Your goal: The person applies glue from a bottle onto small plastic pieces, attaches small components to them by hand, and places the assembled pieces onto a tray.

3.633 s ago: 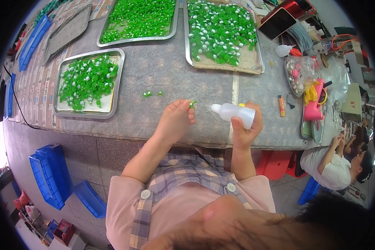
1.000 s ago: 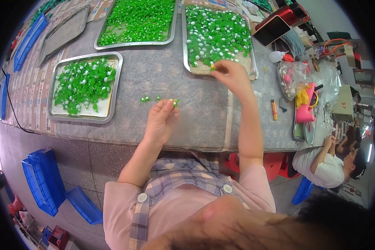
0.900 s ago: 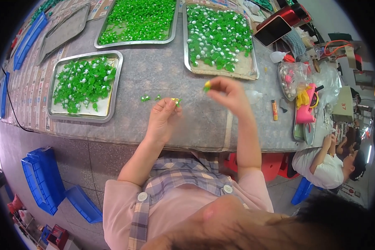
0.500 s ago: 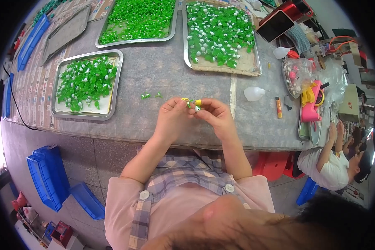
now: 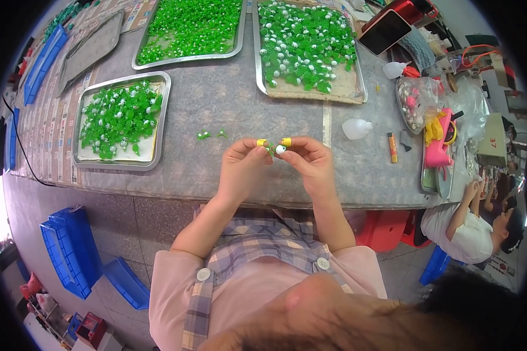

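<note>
Over the near side of the table my two hands meet at the fingertips, each with a yellow band on a finger. Pinched in my left hand (image 5: 243,167) is a small green plastic piece (image 5: 270,150) with white bits, partly covered by the fingers. Between thumb and forefinger of my right hand (image 5: 311,165) sits a white bead (image 5: 280,150) with a dark spot, right beside the green piece; whether they are joined, I cannot tell. A small green piece (image 5: 203,135) and another green sprig (image 5: 222,134) lie on the table left of my hands.
A metal tray (image 5: 164,111) of green-and-white pieces stands at left. Farther back are a tray (image 5: 187,57) of small green pieces and a larger tray (image 5: 310,95) of green-and-white ones. Rightward lie a white squeeze bulb (image 5: 357,129), a glue stick (image 5: 392,147) and a pink tool (image 5: 438,153).
The white bead has turned and shows more of its white side. My right hand has shifted slightly right, its fingertips rolling the bead. Both hands keep their pinch.
</note>
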Available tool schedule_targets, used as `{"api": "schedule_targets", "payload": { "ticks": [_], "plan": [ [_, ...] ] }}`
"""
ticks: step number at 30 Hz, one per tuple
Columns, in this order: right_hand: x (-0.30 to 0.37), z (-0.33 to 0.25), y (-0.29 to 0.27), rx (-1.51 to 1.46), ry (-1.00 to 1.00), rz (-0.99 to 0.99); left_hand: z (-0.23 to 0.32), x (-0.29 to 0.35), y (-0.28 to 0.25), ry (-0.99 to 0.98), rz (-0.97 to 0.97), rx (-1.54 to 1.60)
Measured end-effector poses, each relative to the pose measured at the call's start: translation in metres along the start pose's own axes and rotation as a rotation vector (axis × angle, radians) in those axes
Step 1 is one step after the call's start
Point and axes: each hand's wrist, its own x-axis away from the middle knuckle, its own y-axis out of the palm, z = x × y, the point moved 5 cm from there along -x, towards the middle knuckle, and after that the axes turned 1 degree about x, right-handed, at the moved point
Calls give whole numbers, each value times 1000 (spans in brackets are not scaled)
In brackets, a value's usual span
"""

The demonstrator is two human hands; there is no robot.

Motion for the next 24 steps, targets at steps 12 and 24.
{"api": "schedule_targets", "payload": {
  "ticks": [12,24],
  "plan": [
    [6,2,3,137,-24,30,9,5,2,232,-38,-183],
    [12,4,2,146,-23,54,20,7,8,317,-58,-553]
  ]
}}
